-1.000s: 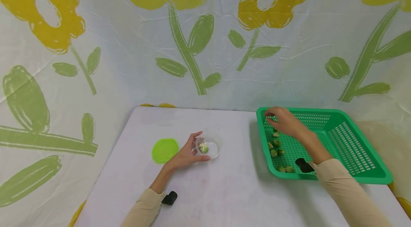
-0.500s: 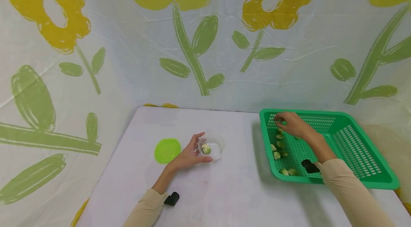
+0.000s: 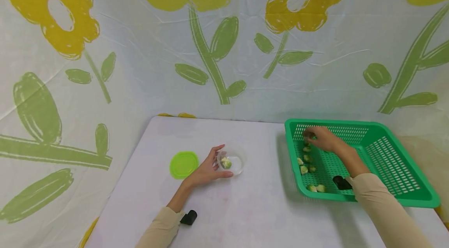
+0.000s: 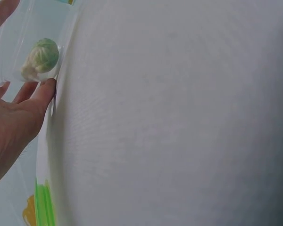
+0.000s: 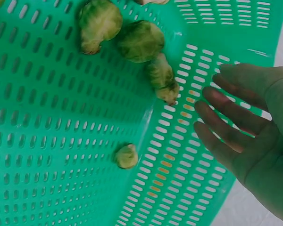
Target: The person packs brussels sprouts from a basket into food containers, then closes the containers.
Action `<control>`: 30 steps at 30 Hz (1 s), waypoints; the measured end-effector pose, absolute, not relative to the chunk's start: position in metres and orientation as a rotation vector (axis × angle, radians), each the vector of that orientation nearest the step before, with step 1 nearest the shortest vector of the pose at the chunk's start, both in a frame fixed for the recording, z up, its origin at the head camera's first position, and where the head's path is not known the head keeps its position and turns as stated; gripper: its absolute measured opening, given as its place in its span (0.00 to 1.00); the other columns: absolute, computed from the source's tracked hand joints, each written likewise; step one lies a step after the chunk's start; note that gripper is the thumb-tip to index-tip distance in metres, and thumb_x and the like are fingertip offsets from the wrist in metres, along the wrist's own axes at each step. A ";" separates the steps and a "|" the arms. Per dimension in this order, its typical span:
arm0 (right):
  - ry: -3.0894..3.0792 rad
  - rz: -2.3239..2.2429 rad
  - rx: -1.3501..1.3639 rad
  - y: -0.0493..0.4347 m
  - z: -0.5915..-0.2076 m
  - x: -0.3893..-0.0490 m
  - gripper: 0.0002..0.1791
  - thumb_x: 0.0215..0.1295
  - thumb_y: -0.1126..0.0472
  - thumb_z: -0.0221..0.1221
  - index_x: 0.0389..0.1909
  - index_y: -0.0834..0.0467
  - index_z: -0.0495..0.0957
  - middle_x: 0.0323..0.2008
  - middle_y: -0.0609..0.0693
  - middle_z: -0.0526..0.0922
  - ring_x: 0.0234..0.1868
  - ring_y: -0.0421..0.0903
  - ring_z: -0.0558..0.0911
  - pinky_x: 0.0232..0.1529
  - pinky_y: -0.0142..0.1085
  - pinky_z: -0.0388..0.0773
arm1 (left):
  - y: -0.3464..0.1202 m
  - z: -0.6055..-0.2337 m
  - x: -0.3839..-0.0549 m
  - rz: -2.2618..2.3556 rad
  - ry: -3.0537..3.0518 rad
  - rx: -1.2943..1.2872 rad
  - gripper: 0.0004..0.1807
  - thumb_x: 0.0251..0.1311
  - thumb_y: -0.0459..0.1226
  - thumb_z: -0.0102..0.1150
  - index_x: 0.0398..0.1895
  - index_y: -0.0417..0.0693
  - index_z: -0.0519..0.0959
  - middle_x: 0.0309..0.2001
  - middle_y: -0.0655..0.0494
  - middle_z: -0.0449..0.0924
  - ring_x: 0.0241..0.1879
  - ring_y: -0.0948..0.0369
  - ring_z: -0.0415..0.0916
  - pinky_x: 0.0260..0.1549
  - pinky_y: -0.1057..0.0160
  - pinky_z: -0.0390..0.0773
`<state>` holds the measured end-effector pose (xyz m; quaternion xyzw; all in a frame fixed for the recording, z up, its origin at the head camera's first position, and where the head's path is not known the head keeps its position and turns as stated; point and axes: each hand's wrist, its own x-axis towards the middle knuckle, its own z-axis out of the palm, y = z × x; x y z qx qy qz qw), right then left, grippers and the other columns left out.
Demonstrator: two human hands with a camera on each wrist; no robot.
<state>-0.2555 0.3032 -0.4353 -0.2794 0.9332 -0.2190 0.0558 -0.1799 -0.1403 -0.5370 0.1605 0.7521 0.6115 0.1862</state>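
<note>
My left hand [image 3: 205,170] holds a small clear plastic tub [image 3: 240,159] on the table, thumb on the near side and fingers on the far side. Inside the tub lie a Brussels sprout [image 4: 44,55] and a paler piece against it. My right hand [image 3: 322,139] reaches into the green basket [image 3: 296,176] near its back left corner. In the right wrist view its fingers are loosely bent, with nothing between them, beside the slotted wall. Several Brussels sprouts [image 5: 140,41] lie along that side of the basket; a small one [image 5: 127,156] sits apart.
Left of the tub a bright green lid [image 3: 184,165] lies flat on the white table [image 3: 252,209]. The basket takes up the table's right side. A flower-printed cloth [image 3: 140,45] hangs behind and to the left.
My right hand has moved right and a little lower within the basket. The left hand and tub keep their place; the head view has shifted slightly.
</note>
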 end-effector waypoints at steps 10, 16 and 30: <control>2.803 -0.604 -0.833 0.309 -0.447 -0.257 0.10 0.69 0.70 0.62 0.47 0.73 0.80 0.41 0.65 0.83 0.43 0.64 0.82 0.42 0.56 0.81 | -0.140 -0.537 -0.178 1.745 2.095 0.469 0.57 0.57 0.42 0.78 0.82 0.56 0.47 0.78 0.47 0.51 0.79 0.50 0.47 0.75 0.47 0.56; 2.787 -0.623 -0.880 0.314 -0.452 -0.257 0.11 0.68 0.74 0.61 0.48 0.76 0.80 0.43 0.70 0.83 0.43 0.67 0.83 0.43 0.57 0.82 | -0.139 -0.536 -0.179 1.724 2.116 0.450 0.57 0.57 0.44 0.78 0.81 0.57 0.47 0.78 0.48 0.53 0.80 0.49 0.44 0.75 0.47 0.56; 2.778 -0.562 -0.823 0.312 -0.452 -0.255 0.08 0.63 0.80 0.61 0.42 0.74 0.82 0.40 0.69 0.83 0.44 0.70 0.81 0.42 0.57 0.83 | -0.140 -0.536 -0.180 1.740 2.097 0.449 0.56 0.57 0.42 0.77 0.81 0.57 0.47 0.78 0.47 0.54 0.78 0.51 0.51 0.75 0.48 0.57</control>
